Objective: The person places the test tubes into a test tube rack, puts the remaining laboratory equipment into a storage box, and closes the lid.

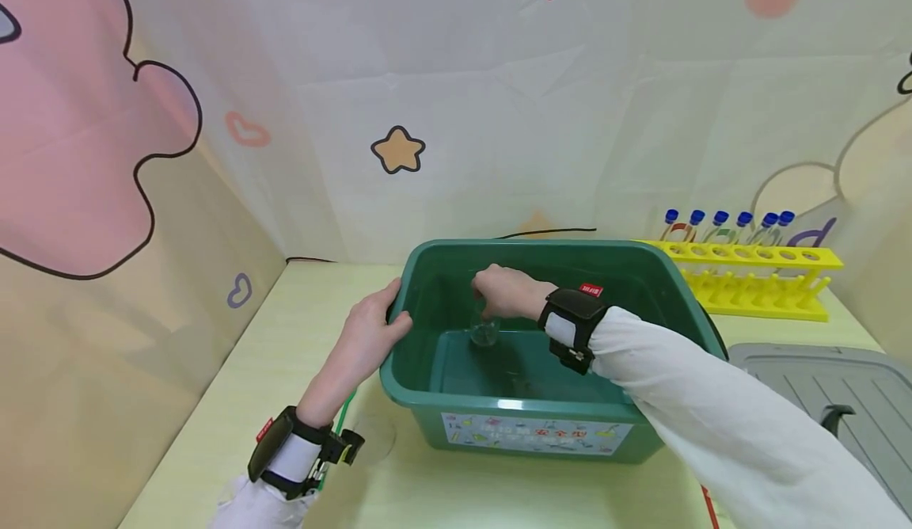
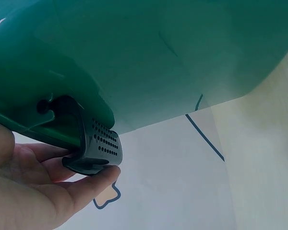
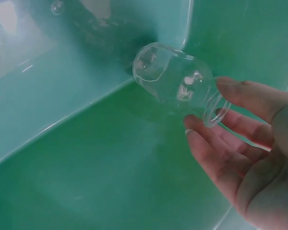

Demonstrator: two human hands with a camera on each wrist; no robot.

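Observation:
Inside the green plastic bin (image 1: 527, 406), my right hand (image 1: 509, 290) pinches a clear glass jar (image 3: 175, 79) at its lipped mouth. The jar leans at a slant, its base toward the bin's floor (image 1: 570, 367), as the right wrist view shows. My thumb (image 3: 249, 93) lies on one side of the lip and the other fingers on the far side. At the bin's left end, my left hand (image 1: 370, 327) grips the rim, and its fingers touch the black perforated handle clip (image 2: 103, 143) there.
A yellow test tube rack (image 1: 755, 256) holding blue-capped tubes (image 1: 720, 224) stands behind the bin at right. A grey ribbed lid (image 1: 819, 371) lies right of the bin. By my left wrist are a green stick (image 1: 346, 409) and a clear round piece (image 1: 378, 438).

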